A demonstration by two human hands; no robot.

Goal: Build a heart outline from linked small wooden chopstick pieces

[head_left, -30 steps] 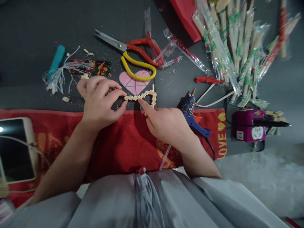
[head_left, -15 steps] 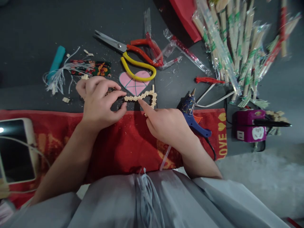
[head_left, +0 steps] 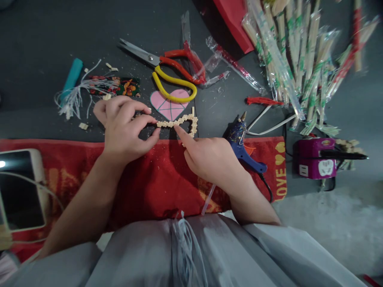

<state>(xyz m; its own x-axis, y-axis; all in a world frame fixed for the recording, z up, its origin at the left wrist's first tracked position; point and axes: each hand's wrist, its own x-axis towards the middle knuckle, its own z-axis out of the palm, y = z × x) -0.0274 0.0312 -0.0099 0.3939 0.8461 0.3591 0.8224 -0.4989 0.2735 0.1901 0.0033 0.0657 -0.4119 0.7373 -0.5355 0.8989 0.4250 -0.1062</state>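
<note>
A curved strip of small pale wooden pieces (head_left: pixel 194 124), shaped like part of a heart outline, lies on the dark table by the red cloth's edge. My left hand (head_left: pixel 125 125) arches over its left end, fingers bent and thumb apart from the index finger, whose tip is at the strip. What lies under that palm is mostly hidden. My right hand (head_left: pixel 212 159) rests its outstretched index fingertip on the strip's middle, the other fingers curled below. Just above the strip lies a pink paper heart (head_left: pixel 163 104) with drawn lines, partly under the scissors' yellow handle.
Scissors (head_left: pixel 152 58) lie beyond the paper heart. A blue glue gun (head_left: pixel 243 153) sits right of my right hand. Wrapped chopsticks (head_left: pixel 295 52) are heaped at the upper right, near a purple box (head_left: pixel 314 159). A white-framed tablet (head_left: pixel 22 191) rests on the red cloth (head_left: pixel 149 183).
My left hand's fingers have shifted very slightly left, baring a bit more of the strip's left end. My right hand stays in place.
</note>
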